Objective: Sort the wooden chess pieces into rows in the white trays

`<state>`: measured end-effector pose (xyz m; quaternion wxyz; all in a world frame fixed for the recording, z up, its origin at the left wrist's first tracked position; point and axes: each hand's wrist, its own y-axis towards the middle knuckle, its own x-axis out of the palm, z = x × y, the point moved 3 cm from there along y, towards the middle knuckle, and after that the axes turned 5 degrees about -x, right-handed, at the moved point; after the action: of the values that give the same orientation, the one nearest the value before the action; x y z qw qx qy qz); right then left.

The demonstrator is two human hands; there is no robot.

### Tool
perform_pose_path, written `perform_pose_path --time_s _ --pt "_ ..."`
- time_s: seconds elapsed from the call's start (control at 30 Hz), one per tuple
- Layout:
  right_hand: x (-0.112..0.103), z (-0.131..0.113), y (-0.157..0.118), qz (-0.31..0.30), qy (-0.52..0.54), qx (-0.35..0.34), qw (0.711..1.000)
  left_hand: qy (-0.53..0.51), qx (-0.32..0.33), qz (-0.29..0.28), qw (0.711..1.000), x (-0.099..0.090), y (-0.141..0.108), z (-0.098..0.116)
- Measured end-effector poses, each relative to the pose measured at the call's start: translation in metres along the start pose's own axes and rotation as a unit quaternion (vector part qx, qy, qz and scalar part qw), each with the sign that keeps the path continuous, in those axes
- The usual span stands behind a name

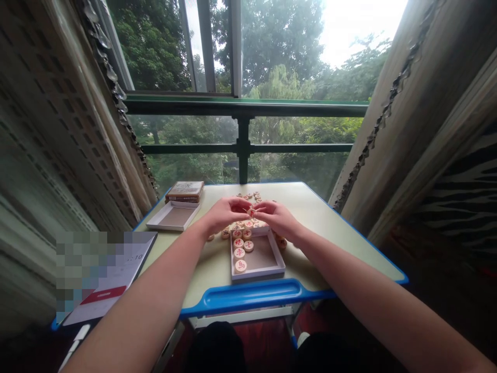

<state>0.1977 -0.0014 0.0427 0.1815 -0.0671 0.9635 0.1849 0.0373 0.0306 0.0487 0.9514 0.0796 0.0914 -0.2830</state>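
Note:
Between the fingertips of both my hands is one round Chinese chess piece with a red character, raised over the far end of a shallow box. My left hand pinches it from the left, and my right hand from the right. The open white-walled box lies below, with several red-marked pieces along its left side, such as the piece in the near left corner. More pieces show around and beyond my hands; a loose piece lies just right of the box. My hands hide part of the far pieces.
A second shallow box tray sits at the table's left, with a brown box behind it. A tablet or printed sheet lies at the left edge. The table's blue front lip has a groove. Curtains hang on both sides.

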Motion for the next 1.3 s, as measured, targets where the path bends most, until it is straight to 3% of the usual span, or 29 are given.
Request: perform_pose_path --time_s 0.07,0.13,0.27,0.37,0.53,0.6,0.7,0.87,1.3 --pt "-0.002 -0.003 0.000 -0.006 -0.011 0.007 1.000 0.014 -0.010 0.008 1.000 -0.004 0.000 -0.001" --pt "-0.005 -0.006 0.000 -0.004 -0.027 0.012 1.000 0.073 -0.004 0.052 0.996 -0.010 0.002 -0.004" --pt "-0.014 -0.001 0.002 0.013 -0.096 0.044 0.994 0.274 0.007 0.133 0.953 -0.023 0.004 -0.014" --pt "-0.020 0.006 0.004 0.025 -0.139 0.073 0.987 0.348 0.007 0.135 0.928 -0.026 0.003 -0.020" --pt "-0.018 0.008 0.004 0.006 -0.121 0.088 0.989 0.362 0.001 0.128 0.923 -0.023 0.001 -0.025" --pt "-0.016 0.003 0.002 -0.023 -0.095 0.083 0.992 0.362 0.003 0.124 0.924 -0.022 0.003 -0.026" --pt "-0.013 -0.005 -0.003 -0.117 -0.088 0.061 0.987 0.373 0.013 0.120 0.920 -0.023 0.005 -0.029" --pt "-0.014 -0.015 -0.010 -0.243 -0.171 0.002 0.955 0.414 0.023 0.108 0.904 -0.025 0.007 -0.031" --pt "-0.013 -0.016 -0.012 -0.298 -0.278 -0.087 0.909 0.470 0.060 0.101 0.875 -0.026 0.009 -0.033"
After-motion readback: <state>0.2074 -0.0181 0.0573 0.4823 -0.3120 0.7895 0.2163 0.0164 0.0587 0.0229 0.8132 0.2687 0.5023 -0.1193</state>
